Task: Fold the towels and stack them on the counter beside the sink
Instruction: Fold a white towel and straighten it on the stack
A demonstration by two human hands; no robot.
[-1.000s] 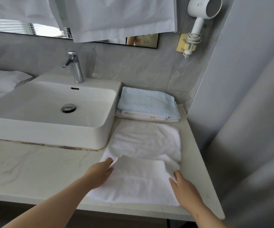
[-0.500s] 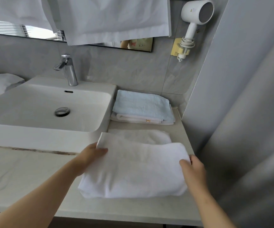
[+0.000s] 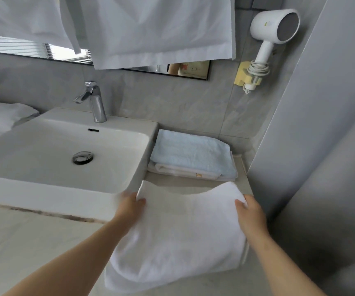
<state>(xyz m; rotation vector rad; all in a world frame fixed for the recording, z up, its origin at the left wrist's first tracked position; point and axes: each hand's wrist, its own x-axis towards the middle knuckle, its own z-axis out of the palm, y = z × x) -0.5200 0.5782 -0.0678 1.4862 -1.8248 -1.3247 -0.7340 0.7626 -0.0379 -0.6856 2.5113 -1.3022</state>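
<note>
Both grips are closed on the folded white towel [image 3: 183, 238]. Head view: left hand [image 3: 129, 205] pinches its far-left corner and right hand [image 3: 251, 216] its far-right corner, spread wide so the fold holds flat. Towel hangs over the desk [image 3: 33, 242], right of the sink [image 3: 65, 167], just short of the stacked blue towel [image 3: 190, 154]. Likely going on top.

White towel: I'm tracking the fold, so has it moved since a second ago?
Yes. The white towel has drawn back toward the person: bare counter now shows between it and the folded blue towel, which it nearly reached before.
</note>
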